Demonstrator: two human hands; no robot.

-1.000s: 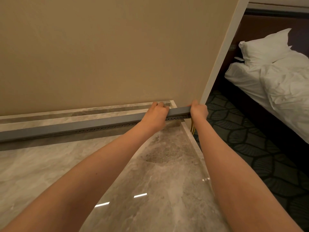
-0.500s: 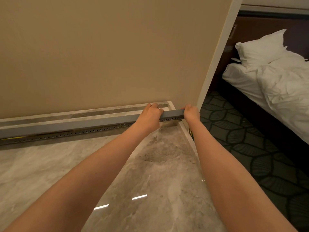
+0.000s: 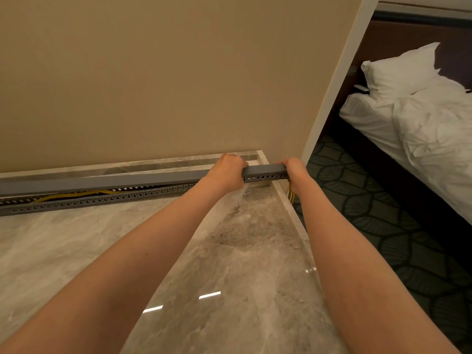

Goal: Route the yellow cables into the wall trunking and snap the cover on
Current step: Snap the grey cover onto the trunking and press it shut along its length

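The grey cover (image 3: 127,180) runs as one long strip across the middle of the frame, from the left edge to the wall corner at centre right, its long axis parallel to the foot of the beige wall (image 3: 153,85). Both hands sit at its right end. The left hand (image 3: 228,173) curls over the top of the strip, fingers closed on it. The right hand (image 3: 295,167) clasps the very end, at the corner.

Below the cover lies the perforated trunking (image 3: 102,199) on the marble floor (image 3: 127,251). The two meet under the hands, but the gap widens toward the left of the frame, where the yellow cables (image 3: 74,194) show inside the open channel. More yellow shows just under the right wrist.

Judging from this, the cover still needs pressing down leftward, away from both hands; the left hand is the nearer one.
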